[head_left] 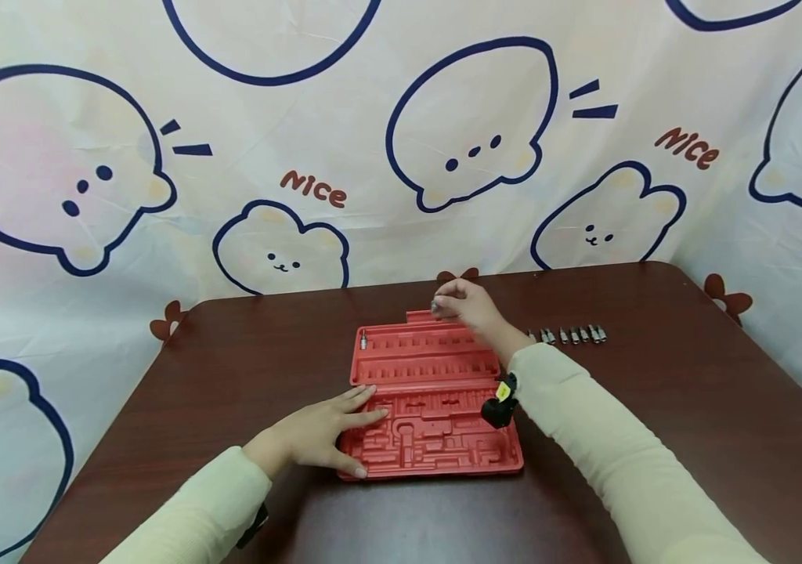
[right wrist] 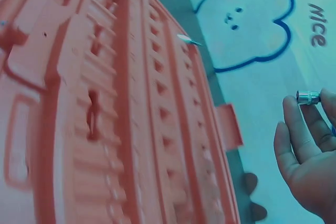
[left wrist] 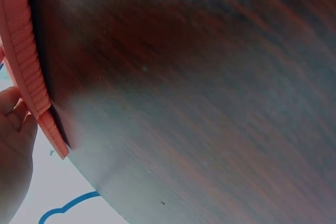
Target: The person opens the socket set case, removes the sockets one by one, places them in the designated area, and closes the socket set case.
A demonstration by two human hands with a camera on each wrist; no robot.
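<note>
An open red plastic tool case [head_left: 436, 471] lies flat on the table, its tray on the near side and its slotted half behind. My left hand [head_left: 319, 431] rests with spread fingers on the case's left edge. Above the back edge, my right hand [head_left: 470, 307] pinches a small silver socket [right wrist: 308, 97] between thumb and fingers. One socket [head_left: 363, 341] stands in the leftmost slot of the back row. Right of the case, several metal sockets [head_left: 574, 336] are lined up on the table, partly hidden by the right forearm.
The dark brown wooden table [head_left: 260, 345] reaches back to a cloth backdrop [head_left: 373, 251] with cartoon drawings. A latch tab [right wrist: 230, 125] sticks out from the case's back edge. Each wrist carries a black camera, the right one [head_left: 498, 409] hanging over the case.
</note>
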